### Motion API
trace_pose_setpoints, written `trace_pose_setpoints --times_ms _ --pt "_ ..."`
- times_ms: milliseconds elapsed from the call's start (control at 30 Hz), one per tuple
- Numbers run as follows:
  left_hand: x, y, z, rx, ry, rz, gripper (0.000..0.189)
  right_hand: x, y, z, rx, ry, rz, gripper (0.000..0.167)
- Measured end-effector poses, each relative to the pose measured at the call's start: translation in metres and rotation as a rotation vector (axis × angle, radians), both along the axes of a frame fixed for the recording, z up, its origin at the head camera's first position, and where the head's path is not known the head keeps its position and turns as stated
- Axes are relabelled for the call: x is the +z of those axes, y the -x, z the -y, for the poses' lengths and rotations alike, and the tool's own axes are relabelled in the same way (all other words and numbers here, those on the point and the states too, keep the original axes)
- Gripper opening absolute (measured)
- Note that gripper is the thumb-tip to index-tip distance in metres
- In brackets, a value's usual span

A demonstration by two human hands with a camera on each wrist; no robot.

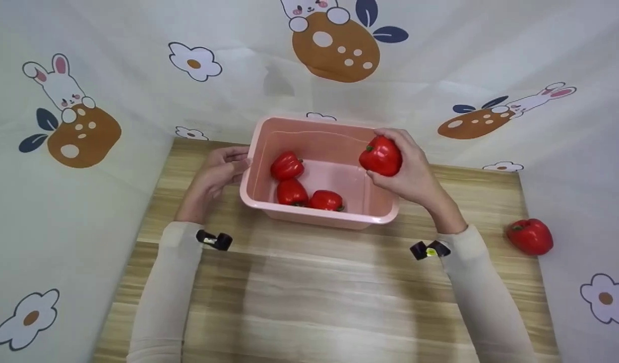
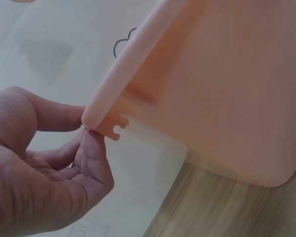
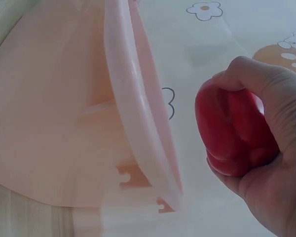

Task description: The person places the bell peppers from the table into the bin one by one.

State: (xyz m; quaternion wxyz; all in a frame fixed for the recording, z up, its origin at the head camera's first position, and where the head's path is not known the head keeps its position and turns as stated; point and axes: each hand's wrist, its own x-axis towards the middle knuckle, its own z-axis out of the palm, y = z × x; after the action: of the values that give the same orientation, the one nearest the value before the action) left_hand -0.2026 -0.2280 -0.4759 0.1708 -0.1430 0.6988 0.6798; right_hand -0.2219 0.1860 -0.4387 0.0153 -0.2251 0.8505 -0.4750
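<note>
My right hand (image 1: 413, 174) grips a red bell pepper (image 1: 382, 157) over the right end of a pink plastic bin (image 1: 319, 219). In the right wrist view the held pepper (image 3: 232, 128) shows its lobed underside, with thumb and fingers wrapped about it. The left hand (image 1: 221, 171) pinches the bin's left rim, and the left wrist view shows thumb and fingertips meeting at that rim (image 2: 133, 64). Inside the bin, toward its left and front, lie three red bell peppers: one at the back (image 1: 287, 166), one in the front (image 1: 291, 192) and one beside it (image 1: 326, 200).
Another red bell pepper (image 1: 530, 236) lies at the right edge of the wood-grain table (image 1: 319, 302). A pale cloth (image 1: 239, 101) printed with rabbits and flowers rises behind the bin and along both sides. Black wrist cameras sit on both sleeves.
</note>
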Motion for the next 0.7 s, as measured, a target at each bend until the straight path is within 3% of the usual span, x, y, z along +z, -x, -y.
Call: trace_pose_setpoints --times_ms 700 --pt "0.002 0.000 -0.002 -0.002 0.025 0.008 0.053 0.014 0.007 0.010 0.075 -0.193 -0.025 0.086"
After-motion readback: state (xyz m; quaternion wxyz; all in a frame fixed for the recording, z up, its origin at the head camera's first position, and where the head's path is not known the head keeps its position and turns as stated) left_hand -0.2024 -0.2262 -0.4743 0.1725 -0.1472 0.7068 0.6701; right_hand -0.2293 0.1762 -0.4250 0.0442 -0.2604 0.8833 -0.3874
